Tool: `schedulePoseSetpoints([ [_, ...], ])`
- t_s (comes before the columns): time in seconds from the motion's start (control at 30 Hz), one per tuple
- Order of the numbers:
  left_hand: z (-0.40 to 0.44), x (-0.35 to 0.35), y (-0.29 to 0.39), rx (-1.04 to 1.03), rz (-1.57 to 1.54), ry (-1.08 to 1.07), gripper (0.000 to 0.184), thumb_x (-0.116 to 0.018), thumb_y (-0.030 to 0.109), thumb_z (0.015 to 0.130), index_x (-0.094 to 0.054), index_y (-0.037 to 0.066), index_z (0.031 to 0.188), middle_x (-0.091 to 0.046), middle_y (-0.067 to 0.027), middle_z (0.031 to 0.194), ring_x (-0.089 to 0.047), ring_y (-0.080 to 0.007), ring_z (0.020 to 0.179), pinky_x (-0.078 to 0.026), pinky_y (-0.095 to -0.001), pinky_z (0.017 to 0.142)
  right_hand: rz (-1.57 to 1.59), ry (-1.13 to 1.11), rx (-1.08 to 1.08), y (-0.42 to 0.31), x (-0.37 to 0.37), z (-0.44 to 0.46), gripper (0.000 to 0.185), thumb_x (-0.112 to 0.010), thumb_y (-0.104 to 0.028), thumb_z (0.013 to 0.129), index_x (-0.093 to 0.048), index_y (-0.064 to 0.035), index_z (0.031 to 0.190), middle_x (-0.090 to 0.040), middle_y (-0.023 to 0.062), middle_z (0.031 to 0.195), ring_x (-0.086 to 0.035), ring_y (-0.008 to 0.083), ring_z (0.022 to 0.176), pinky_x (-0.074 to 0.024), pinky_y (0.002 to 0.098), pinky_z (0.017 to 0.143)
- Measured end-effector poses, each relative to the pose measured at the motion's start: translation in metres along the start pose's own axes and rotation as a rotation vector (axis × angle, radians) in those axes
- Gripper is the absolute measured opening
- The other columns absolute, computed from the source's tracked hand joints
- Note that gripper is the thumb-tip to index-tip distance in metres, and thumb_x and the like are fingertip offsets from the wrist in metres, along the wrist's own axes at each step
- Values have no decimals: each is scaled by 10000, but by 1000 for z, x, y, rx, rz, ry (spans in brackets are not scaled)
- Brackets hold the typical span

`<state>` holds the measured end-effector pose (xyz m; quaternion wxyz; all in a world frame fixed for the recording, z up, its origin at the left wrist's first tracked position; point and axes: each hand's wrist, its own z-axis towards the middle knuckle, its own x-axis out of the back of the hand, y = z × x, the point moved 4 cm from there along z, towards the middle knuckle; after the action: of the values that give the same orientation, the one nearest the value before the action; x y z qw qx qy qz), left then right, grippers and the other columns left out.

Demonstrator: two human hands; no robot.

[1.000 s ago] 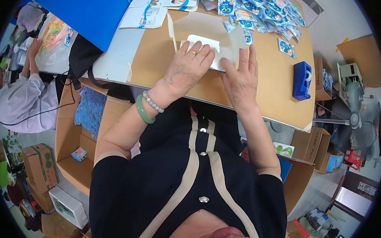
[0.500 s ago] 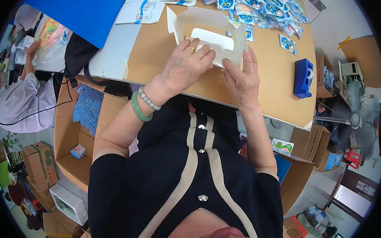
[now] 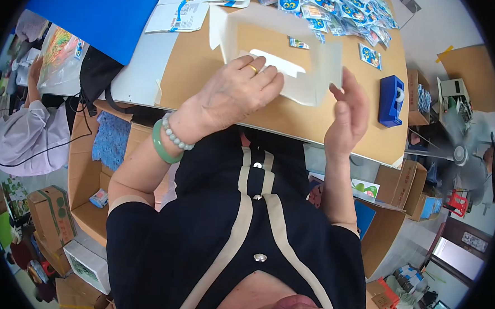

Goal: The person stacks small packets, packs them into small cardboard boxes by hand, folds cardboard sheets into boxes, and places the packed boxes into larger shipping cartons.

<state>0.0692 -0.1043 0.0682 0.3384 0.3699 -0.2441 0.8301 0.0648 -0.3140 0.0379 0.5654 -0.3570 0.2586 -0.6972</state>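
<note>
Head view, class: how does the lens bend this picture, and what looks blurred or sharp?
Head view: black curves cut off the corners, and the surroundings tilt at both sides; head view, right: the fan is smeared; head view, upper centre: the white carton looks soft, while the tape dispenser is fairly sharp.

Packing workshop: heaped sachets [image 3: 350, 13], cartons [image 3: 51, 214], tape dispenser [image 3: 390, 103].

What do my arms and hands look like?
Short dark sleeves end in beige cuffs. Your left hand wears a gold-coloured ring; its wrist has a smooth green bangle and a pale beaded bracelet. No jewellery shows on your right hand.
</note>
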Motion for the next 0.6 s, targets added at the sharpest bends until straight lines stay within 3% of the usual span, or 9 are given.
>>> schedulePoseSetpoints([
  [0.07,6,3,10,-49,-16,2,152,-630,101,740,-608,47,880,-622,-83,856,-653,-248,911,-526,-343,869,291,80,-209,-4,1,11,523,-563,-104,887,-468,17,1387,-464,157,1447,-472,285,1317,-368,373,1092],
  [0.1,9,1,13,-31,-82,-60,139,-631,100,743,-603,51,870,-620,-82,859,-654,-246,908,-526,-341,860,283,85,-205,-4,-1,13,523,-563,-104,887,-468,17,1387,-464,157,1447,-472,285,1317,-368,373,1092],
  [0.2,11,-4,15,4,-198,-184,114,-633,98,748,-593,59,848,-616,-81,865,-656,-243,903,-526,-337,843,391,36,-511,19,-21,14,577,-557,-117,871,-437,10,1421,-494,148,1407,-484,266,1296,-367,344,1085],
  [0.3,-9,-32,16,75,-344,-617,221,-671,137,839,-615,29,1024,-650,-102,975,-652,-279,928,-519,-394,868,398,-142,-691,45,-34,6,559,-540,-108,880,-440,8,1418,-522,148,1369,-512,247,1256,-391,336,1061],
  [0.33,-13,-33,17,78,-342,-619,221,-671,137,839,-615,29,1024,-650,-102,975,-652,-279,928,-519,-394,868,399,-234,-784,50,-39,2,551,-532,-104,884,-441,7,1416,-536,148,1349,-527,238,1237,-402,332,1049],
  [0.43,-23,-5,32,-135,-109,6,198,-665,151,872,-626,28,1022,-645,-120,955,-635,-284,880,-496,-379,896,466,-135,-823,46,-43,3,552,-540,-95,876,-446,6,1411,-561,141,1308,-550,223,1198,-426,325,1018],
  [0.47,-31,-2,32,-137,-105,2,198,-665,151,872,-626,28,1022,-645,-120,955,-635,-284,880,-496,-379,896,498,-81,-838,45,-44,4,552,-545,-91,873,-449,6,1408,-574,137,1287,-561,216,1179,-438,321,1002],
  [0.57,-61,26,10,211,-201,422,256,-585,118,887,-625,20,1120,-614,-133,932,-622,-284,897,-487,-349,894,478,-84,-865,43,-47,6,555,-542,-77,865,-450,6,1406,-582,133,1269,-573,209,1153,-452,318,983],
  [0.6,-56,26,7,213,-197,419,256,-585,118,887,-625,20,1120,-614,-133,932,-622,-284,897,-487,-349,894,463,-91,-882,42,-49,5,556,-541,-71,861,-451,5,1405,-585,132,1260,-579,206,1141,-459,317,974],
])
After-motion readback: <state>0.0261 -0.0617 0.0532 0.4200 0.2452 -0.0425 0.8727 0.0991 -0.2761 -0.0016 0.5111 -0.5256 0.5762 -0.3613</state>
